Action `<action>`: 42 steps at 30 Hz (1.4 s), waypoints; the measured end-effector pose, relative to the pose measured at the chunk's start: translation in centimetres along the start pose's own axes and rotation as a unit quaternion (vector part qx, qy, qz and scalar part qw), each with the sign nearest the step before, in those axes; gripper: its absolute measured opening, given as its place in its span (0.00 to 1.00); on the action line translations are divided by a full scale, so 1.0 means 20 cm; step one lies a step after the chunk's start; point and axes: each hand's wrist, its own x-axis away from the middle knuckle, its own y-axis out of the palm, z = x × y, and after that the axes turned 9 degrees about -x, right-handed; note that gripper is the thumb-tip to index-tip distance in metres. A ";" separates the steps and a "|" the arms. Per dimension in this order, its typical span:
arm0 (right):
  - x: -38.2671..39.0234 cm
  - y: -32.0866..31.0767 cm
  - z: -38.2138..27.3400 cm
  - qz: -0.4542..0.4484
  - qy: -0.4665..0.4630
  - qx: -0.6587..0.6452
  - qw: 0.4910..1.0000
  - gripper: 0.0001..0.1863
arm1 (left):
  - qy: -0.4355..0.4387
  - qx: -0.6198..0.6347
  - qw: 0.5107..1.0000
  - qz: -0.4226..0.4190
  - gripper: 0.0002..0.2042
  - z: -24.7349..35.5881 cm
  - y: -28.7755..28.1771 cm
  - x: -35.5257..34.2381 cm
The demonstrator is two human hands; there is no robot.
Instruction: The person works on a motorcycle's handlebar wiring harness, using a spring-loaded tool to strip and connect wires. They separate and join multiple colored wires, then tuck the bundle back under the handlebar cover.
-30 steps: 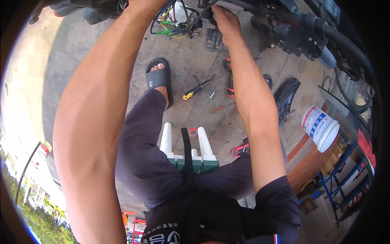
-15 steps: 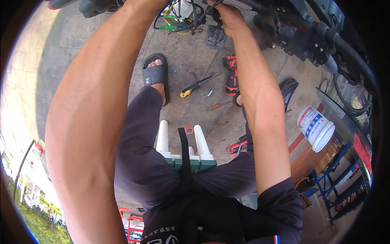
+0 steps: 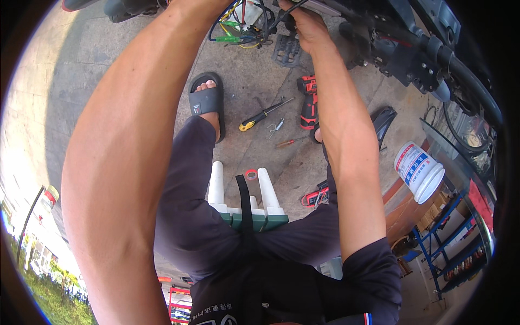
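Note:
My left forearm (image 3: 127, 124) reaches up past the top edge, and the hand at its end is out of the picture. At the top, my right hand (image 3: 310, 30) is curled beside a black cable (image 3: 281, 20), its fingertips cut off by the edge. What it grips cannot be made out. Between the two arms hangs a tangle of wires with green connectors (image 3: 227, 39), near a white piece (image 3: 246, 15). Just below my right hand is a black pedal (image 3: 287, 50). Dark machine parts (image 3: 401, 54) fill the upper right.
On the floor lie a yellow-and-black screwdriver (image 3: 260, 116), a small spring-like metal part (image 3: 277, 128), a thin screwdriver (image 3: 290, 142), a red power tool (image 3: 308, 105), a tape roll (image 3: 251, 174) and a red tool (image 3: 314, 197). A green-and-white stool (image 3: 262, 221) is beneath me. A white bucket (image 3: 417, 168) stands right.
The view has shifted very slightly. Both arms stay almost where they were, and the wires near them have moved a little to the right.

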 end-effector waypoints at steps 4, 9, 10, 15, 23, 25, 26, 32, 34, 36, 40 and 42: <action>-0.01 -0.02 -0.01 -0.012 0.025 -0.004 1.000 0.15 | -0.020 0.065 0.996 -0.062 0.17 0.01 -0.06 -0.01; 0.00 -0.02 -0.03 -0.031 0.053 -0.027 0.998 0.17 | -0.022 0.045 0.994 -0.101 0.18 0.01 -0.08 -0.02; 0.01 -0.02 -0.02 -0.027 0.044 -0.021 0.998 0.17 | -0.019 0.038 0.993 -0.114 0.18 0.01 -0.07 -0.02; 0.01 0.04 0.02 -0.002 -0.043 0.024 0.999 0.22 | -0.031 0.065 0.986 -0.152 0.16 0.00 -0.10 -0.04; 0.06 0.06 -0.02 0.018 -0.044 0.051 0.998 0.31 | -0.113 0.290 0.946 -0.092 0.11 0.02 -0.34 0.02; 0.08 0.08 -0.03 0.028 -0.054 0.023 0.998 0.34 | -0.136 0.283 0.938 -0.147 0.11 0.02 -0.39 0.02; 0.10 0.09 -0.03 0.036 -0.056 0.022 0.998 0.31 | -0.170 0.300 0.928 -0.143 0.11 0.04 -0.42 0.03; 0.16 0.17 -0.09 0.072 -0.062 0.009 0.995 0.28 | -0.391 0.365 0.836 -0.127 0.12 0.09 -0.62 0.14; 0.18 0.19 -0.09 0.072 -0.076 0.011 0.994 0.28 | -0.311 0.371 0.870 -0.091 0.11 0.20 -0.78 0.27; 0.18 0.20 -0.09 0.082 -0.089 0.017 0.992 0.28 | -0.231 0.381 0.884 -0.143 0.09 0.34 -0.93 0.34; 0.17 0.18 -0.08 0.071 -0.090 0.021 0.993 0.29 | -0.096 0.486 0.841 -0.215 0.08 0.55 -1.03 0.36; 0.17 0.15 -0.07 0.055 -0.075 0.022 0.995 0.28 | -0.066 0.511 0.832 -0.205 0.07 0.62 -1.07 0.37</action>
